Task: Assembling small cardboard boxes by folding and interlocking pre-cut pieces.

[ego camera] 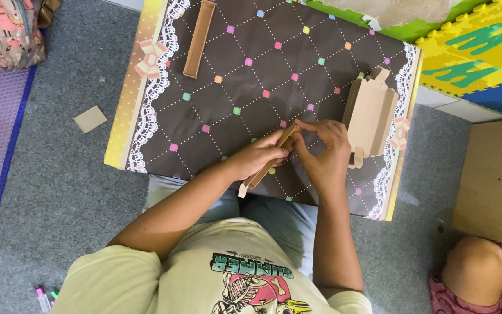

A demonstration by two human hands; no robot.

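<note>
Both hands, left hand (257, 157) and right hand (323, 154), fingers closed on cardboard strip (268, 166) over patterned tabletop (274, 64); folded cardboard piece (370, 116) right of strip.

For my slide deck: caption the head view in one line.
Both hands, left hand and right hand, hold a long cardboard strip over a dark patterned board, beside a folded cardboard piece.
</note>
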